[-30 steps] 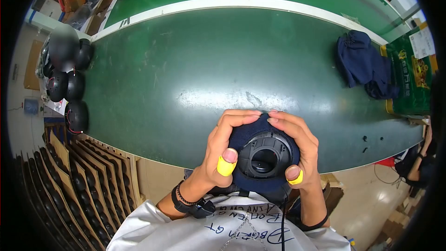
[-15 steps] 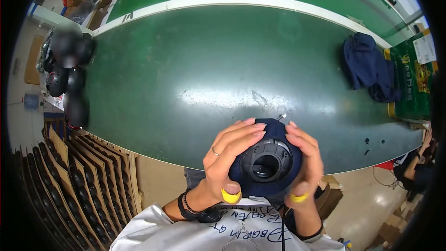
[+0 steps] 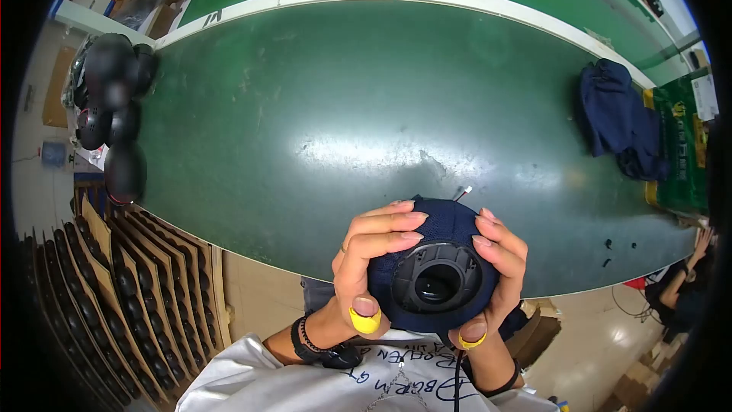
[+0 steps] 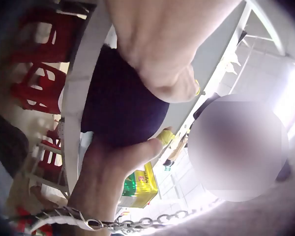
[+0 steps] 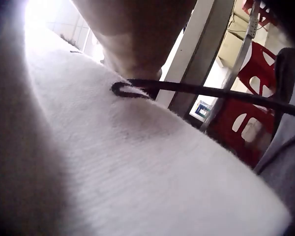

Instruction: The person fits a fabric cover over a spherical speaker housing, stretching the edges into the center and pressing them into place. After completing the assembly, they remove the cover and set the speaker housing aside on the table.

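Both hands hold a round body covered in navy mesh fabric (image 3: 446,217) at the near edge of the green table. Its black plastic ring (image 3: 401,284), with a deep round opening, faces up toward the head camera. My left hand (image 3: 352,275) grips the left side, fingertips over the far part of the fabric and thumb near the ring. On the opposite side, my right hand (image 3: 506,271) curls its fingers over the fabric, thumb at the lower edge. Yellow bands wrap both thumbs. A thin wire with a white connector (image 3: 467,190) sticks out beyond the far side.
Navy cloth (image 3: 621,122) lies on the right of the table (image 3: 343,91), beside a green box (image 3: 682,145). Several black round shells (image 3: 126,172) are at the left end. Small black pieces (image 3: 608,244) lie at the right. Cardboard-divided racks (image 3: 164,290) stand at lower left.
The fabric-covered body has turned and tilted in the hands, moving slightly nearer the person. The white connector has come into view. The right hand's fingers have shifted along the fabric.
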A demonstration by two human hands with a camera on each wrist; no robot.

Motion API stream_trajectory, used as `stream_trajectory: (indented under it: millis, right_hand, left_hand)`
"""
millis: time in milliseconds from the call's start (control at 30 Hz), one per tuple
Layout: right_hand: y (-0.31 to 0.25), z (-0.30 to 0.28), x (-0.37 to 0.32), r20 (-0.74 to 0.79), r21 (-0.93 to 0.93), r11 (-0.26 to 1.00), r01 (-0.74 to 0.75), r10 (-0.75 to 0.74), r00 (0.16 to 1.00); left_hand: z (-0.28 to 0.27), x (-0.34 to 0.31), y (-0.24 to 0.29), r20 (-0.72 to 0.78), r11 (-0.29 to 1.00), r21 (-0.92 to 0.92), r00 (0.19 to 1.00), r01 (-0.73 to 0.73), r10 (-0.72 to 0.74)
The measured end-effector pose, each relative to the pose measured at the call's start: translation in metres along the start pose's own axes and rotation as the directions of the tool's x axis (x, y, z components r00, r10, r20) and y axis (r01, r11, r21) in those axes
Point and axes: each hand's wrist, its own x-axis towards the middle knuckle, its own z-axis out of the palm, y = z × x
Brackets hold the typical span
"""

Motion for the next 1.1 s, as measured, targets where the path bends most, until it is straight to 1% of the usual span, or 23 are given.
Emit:
stream_trajectory:
  millis: [67, 100, 167, 200, 233, 300, 333, 367, 433, 500, 567, 600, 633, 667, 700, 733, 767, 833, 933, 967, 1000, 1067, 1100]
  right_hand:
    - [0.004, 0.0, -0.004, -0.003, -0.021, 0.998, 0.062, -0.062, 0.998]
    - [0.004, 0.001, -0.003, -0.005, -0.024, 0.998, 0.066, -0.067, 0.998]
    - [-0.001, -0.001, -0.003, 0.012, -0.107, 0.993, 0.057, -0.056, 0.998]
    - [-0.003, 0.0, -0.002, 0.012, -0.109, 0.992, 0.064, -0.063, 0.998]
    - [-0.004, 0.0, 0.002, 0.005, -0.112, 0.989, 0.094, -0.094, 0.996]
    - [-0.011, -0.003, 0.004, 0.044, -0.136, 0.988, 0.072, -0.067, 0.997]
    - [-0.015, -0.009, 0.006, 0.112, -0.142, 0.989, 0.036, -0.02, 0.994]
    - [-0.018, -0.014, 0.01, 0.104, -0.144, 0.988, 0.06, -0.045, 0.994]
    - [-0.023, -0.02, 0.017, 0.159, -0.118, 0.991, 0.056, -0.037, 0.987]
    - [-0.03, -0.018, 0.033, 0.108, -0.084, 0.996, 0.031, -0.022, 0.994]
    - [-0.023, -0.009, 0.031, 0.18, 0.042, 0.997, -0.063, 0.054, 0.982]
    - [-0.021, -0.007, 0.031, 0.181, 0.04, 0.997, -0.073, 0.064, 0.981]
    - [-0.018, -0.005, 0.031, 0.163, 0.044, 0.998, -0.04, 0.033, 0.986]
    - [-0.016, -0.005, 0.028, 0.149, 0.049, 0.999, -0.019, 0.011, 0.989]
    - [-0.014, -0.005, 0.024, 0.156, 0.046, 0.997, -0.055, 0.047, 0.987]
    - [-0.012, -0.004, 0.025, 0.14, 0.032, 0.999, -0.024, 0.02, 0.99]
    - [-0.011, -0.004, 0.026, 0.126, 0.018, 1.0, 0.018, -0.02, 0.992]
    - [-0.003, -0.005, 0.024, 0.126, 0.036, 0.998, 0.047, -0.051, 0.991]
    - [-0.009, -0.004, 0.026, 0.132, 0.037, 0.999, -0.009, 0.004, 0.991]
    - [-0.01, -0.004, 0.028, 0.133, 0.037, 0.999, 0.001, -0.006, 0.991]
    - [-0.011, -0.004, 0.029, 0.148, 0.031, 0.999, -0.01, 0.006, 0.989]
    - [-0.013, -0.004, 0.032, 0.165, 0.028, 0.999, -0.015, 0.011, 0.986]
    - [-0.014, -0.004, 0.032, 0.168, 0.027, 0.999, -0.025, 0.02, 0.986]
  left_hand:
    - [-0.005, -0.004, -0.004, 0.079, 0.996, 0.054, 0.995, -0.073, 0.068]
    - [-0.006, -0.004, -0.006, 0.08, 0.996, 0.051, 0.994, -0.077, 0.073]
    - [-0.007, -0.005, -0.004, 0.108, 0.986, 0.13, 0.99, -0.108, 0.094]
    - [-0.008, -0.005, -0.001, 0.125, 0.985, 0.131, 0.988, -0.111, 0.095]
    - [-0.009, -0.001, 0.002, 0.123, 0.982, 0.123, 0.984, -0.142, 0.127]
    - [-0.011, 0.0, 0.01, 0.149, 0.985, 0.138, 0.985, -0.103, 0.082]
    - [-0.014, 0.002, 0.014, 0.187, 0.984, 0.148, 0.98, -0.1, 0.071]
    - [-0.015, 0.006, 0.016, 0.187, 0.982, 0.142, 0.978, -0.124, 0.097]
    - [-0.017, 0.007, 0.021, 0.226, 0.974, 0.191, 0.971, -0.118, 0.074]
    - [-0.012, 0.007, 0.025, 0.206, 0.971, 0.2, 0.975, -0.131, 0.089]
    - [-0.004, 0.005, 0.023, 0.172, 0.948, 0.248, 0.972, -0.2, 0.16]
    - [-0.002, 0.003, 0.018, 0.124, 0.949, 0.244, 0.977, -0.2, 0.174]
    - [0.0, 0.005, 0.015, 0.123, 0.952, 0.244, 0.979, -0.186, 0.16]
    - [0.001, 0.006, 0.014, 0.104, 0.95, 0.237, 0.977, -0.205, 0.185]
    - [0.001, 0.002, 0.014, 0.09, 0.949, 0.23, 0.976, -0.216, 0.2]
    - [0.001, 0.001, 0.011, 0.081, 0.945, 0.236, 0.973, -0.228, 0.215]
    - [0.0, -0.002, 0.011, 0.08, 0.947, 0.239, 0.976, -0.216, 0.202]
    - [-0.001, 0.0, 0.01, 0.096, 0.944, 0.247, 0.975, -0.22, 0.202]
    - [-0.002, 0.0, 0.009, 0.078, 0.959, 0.209, 0.981, -0.189, 0.176]
    - [-0.002, 0.002, 0.009, 0.073, 0.968, 0.181, 0.984, -0.171, 0.16]
    - [-0.002, 0.004, 0.01, 0.068, 0.967, 0.18, 0.983, -0.18, 0.17]
    - [-0.003, 0.004, 0.012, 0.081, 0.974, 0.178, 0.988, -0.142, 0.129]
    - [-0.004, 0.003, 0.013, 0.08, 0.973, 0.18, 0.988, -0.146, 0.133]
